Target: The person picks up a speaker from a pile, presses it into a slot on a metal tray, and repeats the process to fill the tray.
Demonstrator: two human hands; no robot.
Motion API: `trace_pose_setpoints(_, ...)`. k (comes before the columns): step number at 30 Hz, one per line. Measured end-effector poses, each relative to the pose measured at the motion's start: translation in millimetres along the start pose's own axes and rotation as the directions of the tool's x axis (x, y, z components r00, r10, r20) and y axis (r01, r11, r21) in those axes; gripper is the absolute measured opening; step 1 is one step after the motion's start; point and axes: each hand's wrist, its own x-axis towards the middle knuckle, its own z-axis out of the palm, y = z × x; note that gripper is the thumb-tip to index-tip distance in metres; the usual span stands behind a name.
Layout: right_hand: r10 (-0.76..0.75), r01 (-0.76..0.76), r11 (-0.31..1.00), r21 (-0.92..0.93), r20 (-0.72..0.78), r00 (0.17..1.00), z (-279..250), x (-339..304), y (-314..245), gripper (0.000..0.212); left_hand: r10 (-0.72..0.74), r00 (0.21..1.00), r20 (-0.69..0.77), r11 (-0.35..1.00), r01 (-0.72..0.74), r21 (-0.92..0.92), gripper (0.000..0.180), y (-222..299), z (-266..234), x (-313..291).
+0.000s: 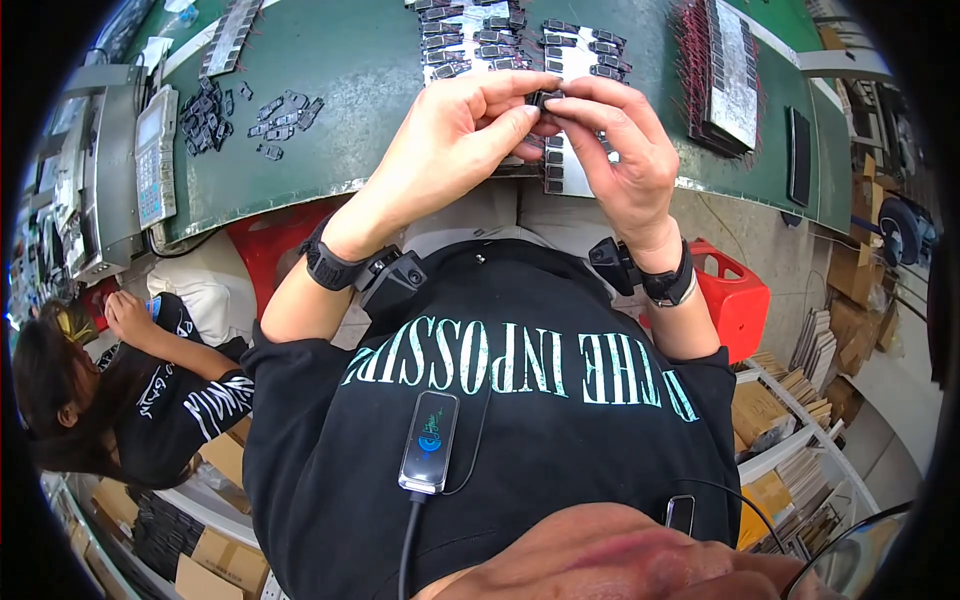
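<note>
Near the front edge of the green worktable, a small black electronic part is pinched between my fingertips. My left hand grips it from the left with thumb and forefinger closed. From the other side my right hand holds the same part, fingers pressed together; its details are mostly covered. Just beyond the hands lie metal strips with rows of similar black parts, one strip farther left and another running under my fingers. Loose black parts sit in a pile on the left, with a smaller group beside it.
A stack of metal strips with red wires stands at the right, a black flat slab past it. At the left are a keypad unit and another person. A red stool and boxes are below the table.
</note>
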Motion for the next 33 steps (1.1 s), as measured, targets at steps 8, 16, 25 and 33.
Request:
trace_pose_setpoints(8, -0.049, 0.05, 0.998, -0.03, 0.028, 0.998, -0.9, -0.6, 1.3, 0.024, 0.034, 0.999, -0.025, 0.999, -0.035, -0.015, 0.036, -4.3, 3.2, 0.1)
trace_pose_setpoints(16, 0.116, -0.114, 0.975, 0.189, 0.002, 0.993, 4.1, -4.5, 0.6, 0.027, 0.094, 0.995, -0.01, 0.991, -0.093, 0.101, 0.034, -5.1, 5.6, 0.4)
trace_pose_setpoints(25, 0.52, -0.64, 0.34, 0.689, 0.429, 0.738, -10.2, 2.8, 3.4, 0.029, 0.061, 0.998, -0.02, 0.986, -0.057, 0.154, 0.029, -0.4, 7.6, -2.7)
trace_pose_setpoints(33, 0.485, -0.532, 0.665, 0.525, 0.238, 0.841, -2.1, -8.6, -1.9, 0.023, 0.205, 0.977, -0.062, 0.978, -0.202, 0.048, 0.03, -11.6, 9.2, -1.4)
